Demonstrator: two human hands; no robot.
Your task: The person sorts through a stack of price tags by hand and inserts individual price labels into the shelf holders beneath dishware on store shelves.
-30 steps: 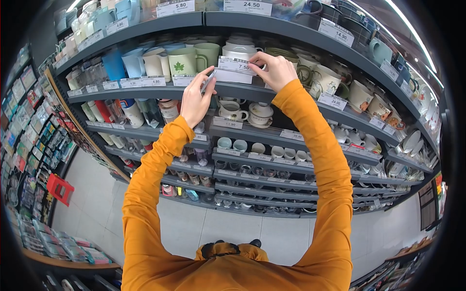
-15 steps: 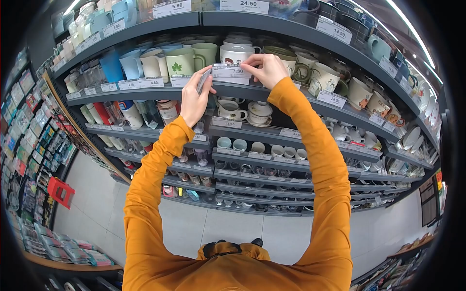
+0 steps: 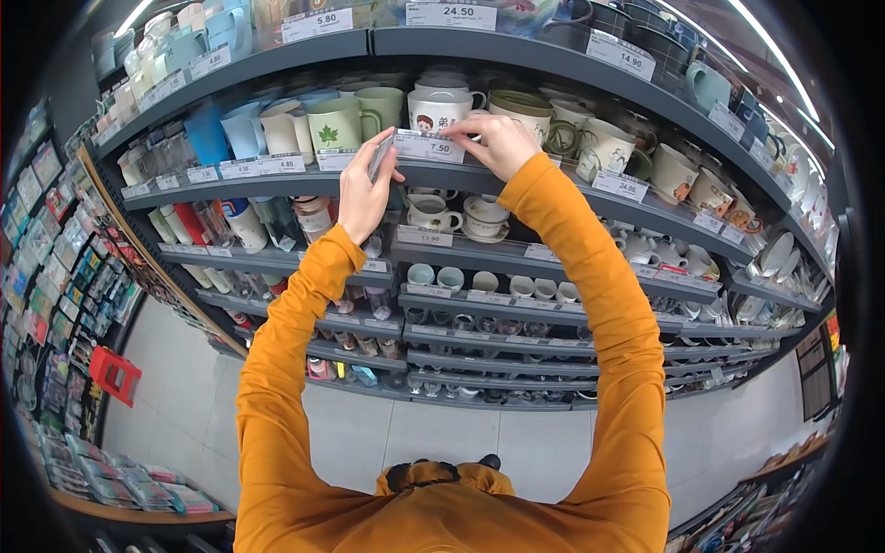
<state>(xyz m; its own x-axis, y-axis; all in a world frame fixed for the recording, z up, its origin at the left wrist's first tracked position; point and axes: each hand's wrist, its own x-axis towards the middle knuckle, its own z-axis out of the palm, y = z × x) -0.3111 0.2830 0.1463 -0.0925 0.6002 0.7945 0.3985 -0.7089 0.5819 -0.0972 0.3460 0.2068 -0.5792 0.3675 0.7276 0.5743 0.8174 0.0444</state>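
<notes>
this is a shop: long dark shelves (image 3: 498, 51) rise in tiers, packed with rows of mugs (image 3: 334, 126) and cups (image 3: 450, 277), with printed price labels (image 3: 449, 16) along their edges. small packaged goods (image 3: 46, 164) crowd a display at the left, and a strip light (image 3: 777, 55) shines at the far right.

Grey tiles (image 3: 452, 429) — bright strip lights (image 3: 776, 57)

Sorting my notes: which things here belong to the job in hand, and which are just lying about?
In use:
left hand, holding thin grey item
right hand, fingertips at 7.50 price label

Just around:
leaf mug
24.50 label
face-print mug
</notes>
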